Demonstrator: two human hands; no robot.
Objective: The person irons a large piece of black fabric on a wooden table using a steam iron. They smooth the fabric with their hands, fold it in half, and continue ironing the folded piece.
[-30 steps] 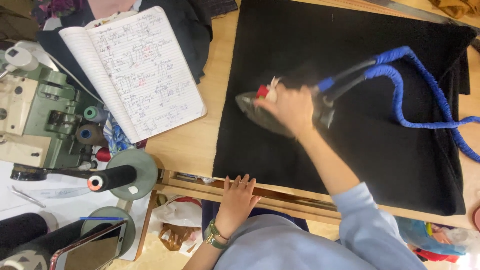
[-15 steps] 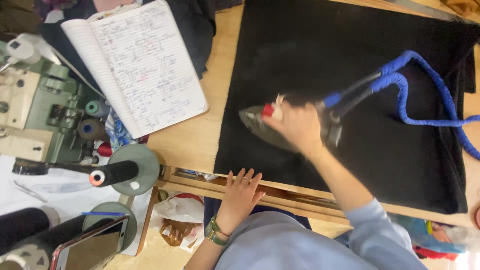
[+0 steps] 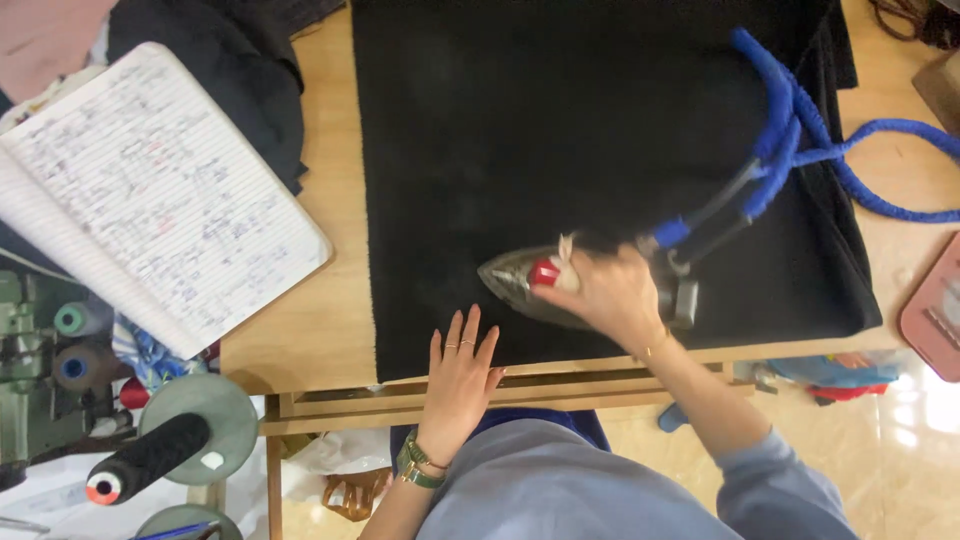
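Observation:
A large black cloth (image 3: 600,140) lies flat on a wooden table (image 3: 320,310). My right hand (image 3: 605,295) grips the handle of a steam iron (image 3: 520,280), which rests on the cloth near its front edge, tip pointing left. A blue wrapped hose and cable (image 3: 790,130) runs from the iron's back up and off to the right. My left hand (image 3: 460,375), fingers spread, presses flat on the cloth's front edge just left of the iron; it wears rings and a wristband.
An open lined notebook (image 3: 150,200) covered in handwriting lies at the left, partly on dark fabric (image 3: 230,50). A green sewing machine with thread spools (image 3: 60,350) and a black thread cone (image 3: 150,455) stand at lower left. A pink object (image 3: 935,310) sits at the right edge.
The iron has slid toward the cloth's front edge in my right hand. My left hand has moved up from the table's rim onto the cloth.

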